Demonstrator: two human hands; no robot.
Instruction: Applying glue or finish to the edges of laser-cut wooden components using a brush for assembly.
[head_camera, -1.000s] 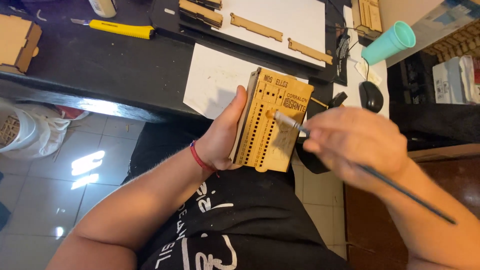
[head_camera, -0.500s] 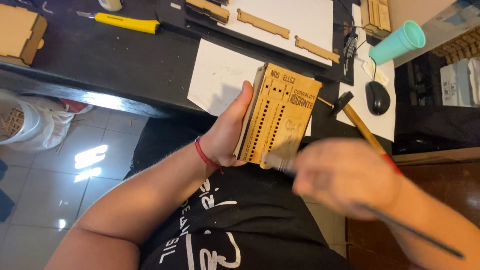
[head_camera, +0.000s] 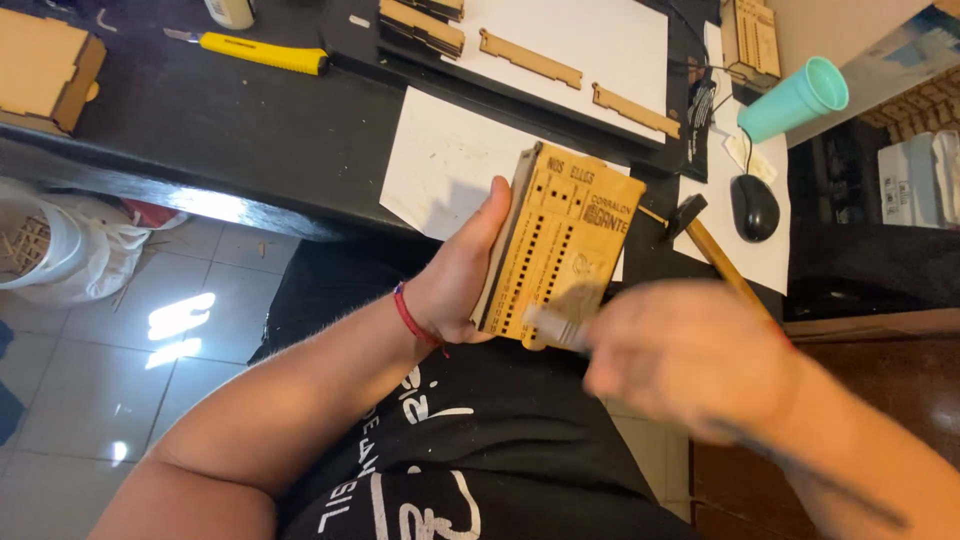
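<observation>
Gripping an engraved wooden box (head_camera: 560, 250), left hand (head_camera: 455, 275) steadies it.

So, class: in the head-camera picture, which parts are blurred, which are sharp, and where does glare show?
Head view: the right hand and the thin tool it holds are smeared by motion blur; the left hand and the wooden box are sharp; bright window glare sits on the floor tiles and along the desk edge.

The black desk (head_camera: 250, 130) carries white paper sheets (head_camera: 440, 160), a yellow utility knife (head_camera: 262, 52), a hammer (head_camera: 715, 250), a black mouse (head_camera: 754, 206) and a teal cup (head_camera: 795, 98).
</observation>
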